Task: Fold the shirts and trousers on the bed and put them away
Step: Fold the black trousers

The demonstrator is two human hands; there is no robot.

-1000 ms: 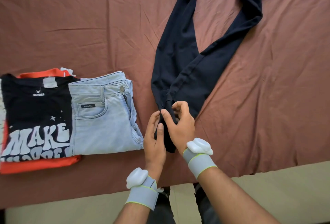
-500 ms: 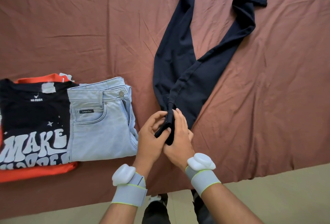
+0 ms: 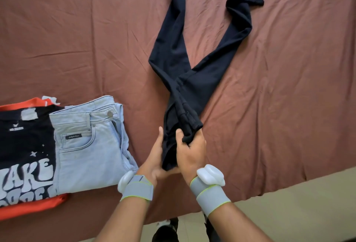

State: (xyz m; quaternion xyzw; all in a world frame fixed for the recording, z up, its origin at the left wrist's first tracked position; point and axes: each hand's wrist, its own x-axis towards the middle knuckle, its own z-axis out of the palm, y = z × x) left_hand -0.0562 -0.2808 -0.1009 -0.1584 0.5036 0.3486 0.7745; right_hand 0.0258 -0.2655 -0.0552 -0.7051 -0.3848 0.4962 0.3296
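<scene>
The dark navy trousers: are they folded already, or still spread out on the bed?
Not folded yet. The dark navy trousers lie with both legs splayed in a V over the bed sheet; both hands grip the bunched waist end.

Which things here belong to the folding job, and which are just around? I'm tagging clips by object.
Job:
- navy trousers, waist end gripped by left hand and right hand
- folded light blue jeans
- folded black printed T-shirt
- orange garment beneath it

Around:
- brown bedsheet
- grey wristbands
- floor

Wrinkled brown bedsheet point(image 3: 77, 39), beige floor point(image 3: 308, 212) beyond its near edge, 2 grey wristbands point(image 3: 137, 189)
</scene>
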